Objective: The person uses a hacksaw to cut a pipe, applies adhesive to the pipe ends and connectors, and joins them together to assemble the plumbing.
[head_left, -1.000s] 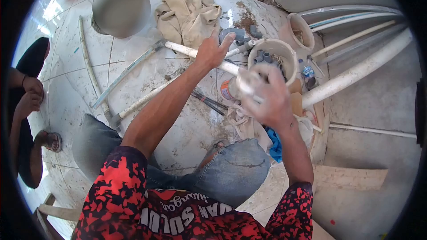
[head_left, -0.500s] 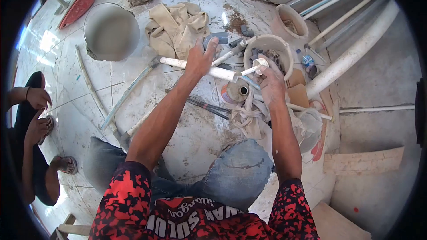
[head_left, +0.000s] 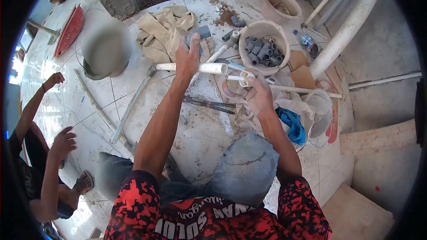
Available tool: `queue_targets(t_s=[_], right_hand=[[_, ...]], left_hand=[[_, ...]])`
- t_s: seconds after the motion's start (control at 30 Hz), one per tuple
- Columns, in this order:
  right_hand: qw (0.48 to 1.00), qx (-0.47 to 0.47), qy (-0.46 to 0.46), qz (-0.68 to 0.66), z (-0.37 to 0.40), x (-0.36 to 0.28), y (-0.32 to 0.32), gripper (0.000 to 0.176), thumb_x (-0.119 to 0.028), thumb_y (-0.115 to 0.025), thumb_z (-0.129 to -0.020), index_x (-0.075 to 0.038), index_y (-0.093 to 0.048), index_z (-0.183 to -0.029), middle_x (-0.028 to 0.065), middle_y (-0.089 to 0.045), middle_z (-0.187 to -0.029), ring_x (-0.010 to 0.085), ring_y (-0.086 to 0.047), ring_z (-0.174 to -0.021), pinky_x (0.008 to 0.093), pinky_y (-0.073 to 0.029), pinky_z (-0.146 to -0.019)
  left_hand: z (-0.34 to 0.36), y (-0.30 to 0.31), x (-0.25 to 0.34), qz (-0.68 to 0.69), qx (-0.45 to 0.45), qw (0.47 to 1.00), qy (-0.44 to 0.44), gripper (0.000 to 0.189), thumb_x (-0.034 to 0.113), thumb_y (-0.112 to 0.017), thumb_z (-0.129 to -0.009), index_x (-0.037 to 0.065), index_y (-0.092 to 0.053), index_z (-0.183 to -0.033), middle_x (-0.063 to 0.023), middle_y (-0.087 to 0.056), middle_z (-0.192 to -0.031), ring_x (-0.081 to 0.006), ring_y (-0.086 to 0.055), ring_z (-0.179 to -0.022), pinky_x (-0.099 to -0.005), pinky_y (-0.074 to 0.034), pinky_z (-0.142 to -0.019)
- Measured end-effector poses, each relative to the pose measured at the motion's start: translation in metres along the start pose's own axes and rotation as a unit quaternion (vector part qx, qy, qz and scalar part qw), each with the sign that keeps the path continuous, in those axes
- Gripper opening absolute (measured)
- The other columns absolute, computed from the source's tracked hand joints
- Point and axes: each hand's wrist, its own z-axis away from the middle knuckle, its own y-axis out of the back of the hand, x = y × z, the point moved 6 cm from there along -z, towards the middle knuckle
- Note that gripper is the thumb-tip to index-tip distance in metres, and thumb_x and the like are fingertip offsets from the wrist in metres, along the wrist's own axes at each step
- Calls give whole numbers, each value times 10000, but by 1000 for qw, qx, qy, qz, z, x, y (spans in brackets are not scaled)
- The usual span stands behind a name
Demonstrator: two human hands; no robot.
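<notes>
My left hand (head_left: 187,62) is closed around a white pipe (head_left: 213,68) that lies crosswise, its open end facing right. The same hand's thumb and fingers hold a grey pipe fitting (head_left: 203,32) above the pipe. Between the fingers of my right hand (head_left: 259,95) is a white ring-shaped cap (head_left: 246,79) with a thin white stick pointing left, close below the pipe's open end. A round can (head_left: 231,90) stands just under the stick, partly hidden by it. Below them, dark-handled pliers-like tools (head_left: 209,103) lie on the tiles.
A bucket (head_left: 287,53) of grey fittings stands beyond my right hand. At the left are a mortar bucket (head_left: 106,53) and loose pipes (head_left: 138,100); beige cloth (head_left: 162,26) lies ahead. A blue cloth (head_left: 291,126) is at the right. Another person's hand (head_left: 62,144) shows at the left.
The cap with its stick has moved left and down, now below the pipe's mouth. My view has shifted, and a blue cloth shows at the right. The other person has raised their hands.
</notes>
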Motion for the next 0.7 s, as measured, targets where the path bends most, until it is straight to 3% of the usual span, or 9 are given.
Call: queue_targets(t_s=[0.1, 0.13, 0.17, 0.2, 0.27, 0.3, 0.37, 0.47, 0.7], right_hand=[[996, 41, 19, 73, 10, -12, 24, 314, -84, -584, -802, -12, -530, -1102, 58, -571, -925, 133, -567, -839, 271, -499, -727], [964, 97, 64, 241, 12, -27, 34, 330, -95, -603, -788, -3, -532, -1098, 77, -576, -936, 162, -575, -850, 300, -494, -754], [898, 148, 108, 400, 12, -43, 40, 348, -105, -622, -775, 6, -535, -1093, 96, -581, -947, 191, -583, -862, 328, -489, -781], [898, 150, 109, 400, 9, -47, 47, 348, -105, -622, -775, 6, -535, -1093, 96, -581, -947, 191, -583, -862, 328, -489, -781], [737, 112, 229, 626, 6, -60, 44, 409, -129, -655, -735, 16, -534, -1098, 143, -583, -963, 291, -582, -903, 380, -466, -827], [736, 113, 229, 627, 4, -62, 41, 409, -129, -655, -735, 16, -534, -1098, 143, -583, -963, 291, -582, -903, 380, -466, -827], [662, 36, 245, 707, 1, -55, 23, 473, -154, -675, -707, 6, -530, -1127, 179, -560, -1015, 358, -544, -972, 420, -441, -863], [618, -6, 222, 754, -14, -26, 32, 472, -170, -672, -721, 2, -530, -1137, 182, -541, -1045, 365, -513, -1026, 426, -430, -884], [555, -39, 158, 816, -42, 28, 68, 378, -142, -626, -757, -2, -543, -1098, 183, -537, -1100, 361, -496, -1087, 426, -417, -927]], left_hand=[[1, -2, -1, -7, -9, 1000, 4, 639, 526, -457, -886, -85, -511, -1061, -231, -606, -806, -311, -592, -762, -405, -438, -726], [3, -3, 0, -14, 6, 1000, -24, 627, 526, -456, -886, -78, -515, -1042, -238, -607, -810, -325, -596, -773, -413, -437, -730], [4, -3, 3, -20, 21, 998, -54, 615, 526, -456, -886, -70, -520, -1024, -245, -607, -813, -339, -601, -784, -420, -437, -734], [4, -4, 3, -20, 20, 998, -55, 615, 526, -456, -886, -70, -520, -1024, -245, -607, -813, -339, -601, -784, -420, -437, -734], [6, -11, -6, -43, -40, 998, 21, 631, 538, -447, -884, -76, -517, -1014, -269, -604, -821, -375, -603, -808, -434, -435, -744], [7, -12, -6, -42, -41, 998, 20, 631, 538, -447, -884, -76, -517, -1014, -269, -604, -821, -375, -603, -808, -434, -435, -744], [8, -11, -7, -58, -36, 997, 20, 648, 548, -440, -883, -81, -515, -1021, -285, -600, -820, -401, -600, -812, -437, -437, -744], [9, -10, -3, -49, -15, 999, -11, 657, 555, -438, -880, -84, -513, -1017, -290, -596, -810, -408, -598, -805, -442, -436, -739], [12, -19, -16, -49, -49, 997, 15, 663, 546, -444, -879, -95, -509, -1037, -317, -596, -830, -433, -596, -820, -461, -436, -745]])
